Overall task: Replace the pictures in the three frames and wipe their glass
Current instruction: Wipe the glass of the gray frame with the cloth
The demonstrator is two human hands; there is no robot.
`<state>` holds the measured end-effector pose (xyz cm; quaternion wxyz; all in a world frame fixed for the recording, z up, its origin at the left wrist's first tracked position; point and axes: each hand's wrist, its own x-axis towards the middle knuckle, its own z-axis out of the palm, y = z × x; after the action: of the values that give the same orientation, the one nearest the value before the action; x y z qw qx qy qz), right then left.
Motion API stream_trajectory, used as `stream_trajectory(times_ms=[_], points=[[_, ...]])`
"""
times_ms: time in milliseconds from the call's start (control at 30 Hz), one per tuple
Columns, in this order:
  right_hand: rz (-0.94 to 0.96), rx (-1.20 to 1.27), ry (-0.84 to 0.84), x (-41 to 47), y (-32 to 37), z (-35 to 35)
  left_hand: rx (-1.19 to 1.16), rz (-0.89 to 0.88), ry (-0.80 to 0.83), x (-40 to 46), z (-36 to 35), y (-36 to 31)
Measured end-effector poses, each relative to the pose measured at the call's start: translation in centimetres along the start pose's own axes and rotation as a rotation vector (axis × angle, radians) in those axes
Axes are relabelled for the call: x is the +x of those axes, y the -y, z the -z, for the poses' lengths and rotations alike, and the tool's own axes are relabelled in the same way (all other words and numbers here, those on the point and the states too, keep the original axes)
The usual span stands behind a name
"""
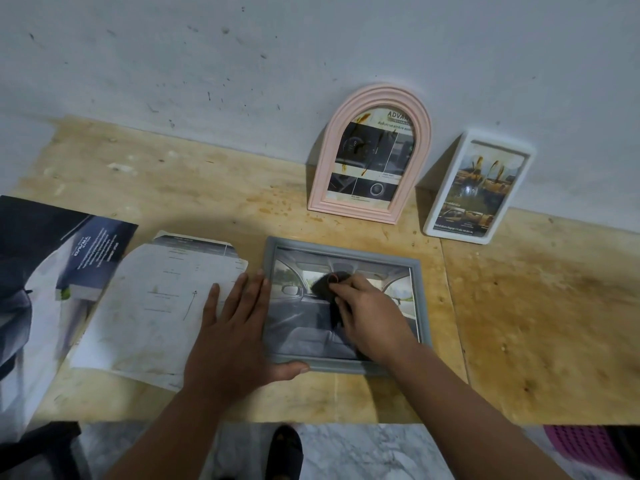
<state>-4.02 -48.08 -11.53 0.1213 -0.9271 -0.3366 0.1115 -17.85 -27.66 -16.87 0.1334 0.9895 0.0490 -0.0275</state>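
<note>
A grey rectangular frame (420, 296) lies flat on the wooden table, holding a picture of a car interior. My right hand (372, 318) grips a dark cloth (325, 287) and presses it on the glass near the middle. My left hand (232, 336) lies flat with straight fingers against the frame's left edge, thumb along its bottom rail. A pink arched frame (372, 154) and a white rectangular frame (479, 187) lean on the wall behind; both show brownish smears on their glass.
A loose printed sheet (156, 306) lies left of the grey frame, partly under my left hand. A dark car brochure (62, 271) sits at the far left. The wooden table (536, 323) meets the wall; a pink plastic item (585, 448) sits below its front edge.
</note>
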Motion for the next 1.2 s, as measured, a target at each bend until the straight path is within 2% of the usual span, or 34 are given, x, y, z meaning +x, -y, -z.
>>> stream_trajectory(times_ms=[133,300,333,400,467,600,733,933,1067,1200], points=[[0.012,0.052,0.090,-2.8,0.7,0.4,-0.006,-0.007,-0.008,0.0,-0.1,0.0],[-0.101,0.262,0.350,-1.9,-0.4,4.0,-0.010,-0.007,-0.006,-0.1,0.0,0.1],[-0.125,0.313,0.309,-1.2,-0.7,4.5,-0.008,-0.005,0.000,-0.1,0.0,0.0],[-0.178,0.357,0.091,0.5,-1.4,5.1,-0.001,0.002,0.007,0.0,0.1,0.0],[-0.215,0.283,-0.071,1.6,-2.0,4.4,0.002,0.007,0.005,0.0,0.1,0.0],[-0.208,-0.033,0.043,1.3,-2.0,1.1,-0.001,0.004,0.007,0.0,0.0,0.0],[-0.165,-0.062,-0.036,0.2,-1.5,-0.2,0.007,0.005,0.008,-0.1,0.0,0.0],[-0.093,-0.212,0.116,-2.1,0.3,0.5,-0.007,-0.003,0.005,-0.1,0.1,0.1],[-0.088,-0.189,0.187,-4.3,1.2,1.0,-0.023,-0.016,-0.015,-0.1,0.0,0.1],[-0.078,-0.050,0.261,-4.1,0.7,2.7,-0.026,-0.022,-0.025,-0.1,0.0,0.1]])
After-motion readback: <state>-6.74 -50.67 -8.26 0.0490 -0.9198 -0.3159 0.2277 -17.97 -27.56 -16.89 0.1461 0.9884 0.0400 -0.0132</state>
